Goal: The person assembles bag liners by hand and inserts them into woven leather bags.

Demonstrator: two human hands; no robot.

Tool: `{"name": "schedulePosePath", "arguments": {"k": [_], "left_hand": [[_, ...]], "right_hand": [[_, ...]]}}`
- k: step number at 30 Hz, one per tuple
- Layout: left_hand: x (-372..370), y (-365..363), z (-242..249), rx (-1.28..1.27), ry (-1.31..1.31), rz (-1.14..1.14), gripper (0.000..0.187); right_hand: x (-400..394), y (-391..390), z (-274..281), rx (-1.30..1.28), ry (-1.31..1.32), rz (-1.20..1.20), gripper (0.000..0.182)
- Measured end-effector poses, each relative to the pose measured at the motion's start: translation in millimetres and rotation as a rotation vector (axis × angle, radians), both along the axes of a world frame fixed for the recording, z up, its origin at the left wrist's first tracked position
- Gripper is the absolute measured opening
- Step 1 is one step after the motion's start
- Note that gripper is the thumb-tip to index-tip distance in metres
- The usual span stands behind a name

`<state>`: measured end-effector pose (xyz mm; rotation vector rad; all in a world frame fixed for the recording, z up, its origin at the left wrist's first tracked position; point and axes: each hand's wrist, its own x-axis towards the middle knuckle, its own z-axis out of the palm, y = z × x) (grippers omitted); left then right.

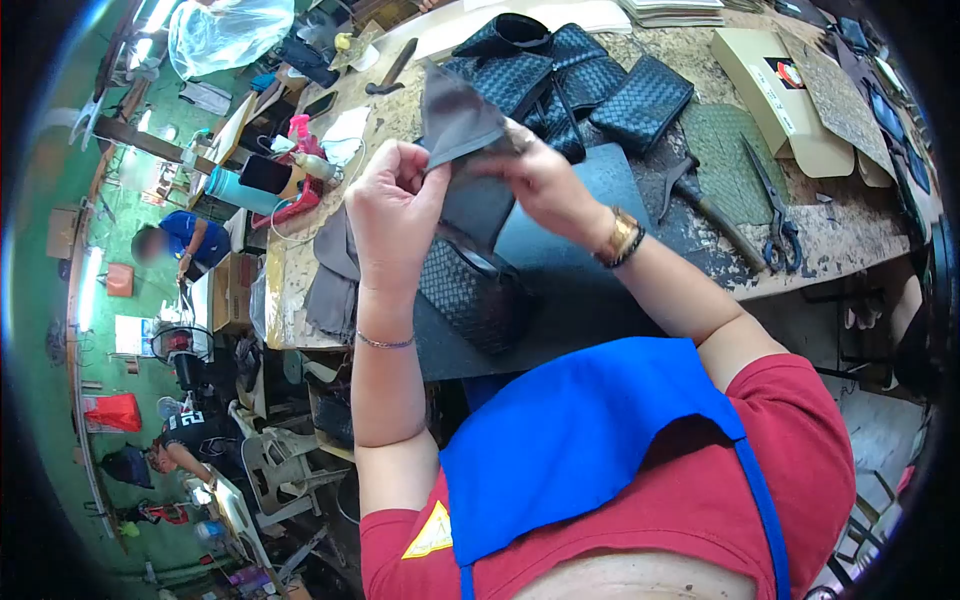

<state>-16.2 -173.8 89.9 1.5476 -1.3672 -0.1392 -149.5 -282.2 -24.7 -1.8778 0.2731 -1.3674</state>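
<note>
A piece of dark grey fabric (458, 115) is raised above the work table, its edge pinched between the thumb and fingers of my left hand (398, 205). My right hand (555, 190) is at the fabric's right side, its fingers smeared by motion, so its grip does not show clearly. Below both hands, a black woven leather bag (470, 290) lies near the table's front edge, with dark lining at its top. A smooth dark board (600, 195) is on the table to its right.
More black woven leather pieces (640, 100) lie at the back. A hammer (715, 205) and scissors (778, 215) rest at right, near an open cardboard box (760, 95). Another hammer (392, 68) lies back left. Dark cloth pieces (332, 285) hang over the left edge. Two people work farther left.
</note>
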Motion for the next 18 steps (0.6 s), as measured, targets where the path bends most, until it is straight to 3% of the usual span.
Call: {"name": "schedulePosePath", "arguments": {"k": [1,2,3,5,7,9,11,12,16,18], "left_hand": [[-3.3,1.4,0.8,-0.017,0.046,-0.064,0.018],[-7.3,8.2,9.4,0.066,-0.033,-0.09,0.02],[-3.0,9.7,9.0,0.11,-0.015,-0.091,0.023],[7.3,8.4,9.2,0.19,0.021,-0.087,0.029],[15.6,1.4,0.6,0.564,-0.293,0.182,0.063],[42.6,-5.2,-52.3,0.815,-0.494,0.28,0.078],[51.8,-5.3,-67.3,1.135,-0.536,0.189,0.084],[55.1,-3.4,-70.8,1.144,-0.419,0.184,0.065],[72.2,22.6,-65.1,0.913,0.05,0.154,0.043],[81.9,40.7,-73.0,0.689,0.252,0.116,0.045]], "right_hand": [[2.8,-9.6,-9.7,0.164,0.008,0.038,0.035],[-7.0,-22.1,-19.7,0.661,-0.019,0.285,0.033],[-23.0,-26.1,-15.9,0.706,-0.071,0.25,0.034],[-37.2,-29.7,-5.6,0.887,-0.409,0.408,0.047],[-47.1,-39.8,-7.8,0.665,-0.347,0.391,0.049],[-54.5,-44.2,-0.6,0.521,-0.152,0.278,0.047],[-66.0,-41.8,30.2,0.446,0.159,0.064,0.042],[-61.8,-36.3,42.2,0.387,0.049,0.043,0.031],[-54.0,-48.1,59.2,0.311,-0.001,0.103,0.025],[-46.2,-42.5,73.3,0.227,0.004,0.161,0.026]]}}
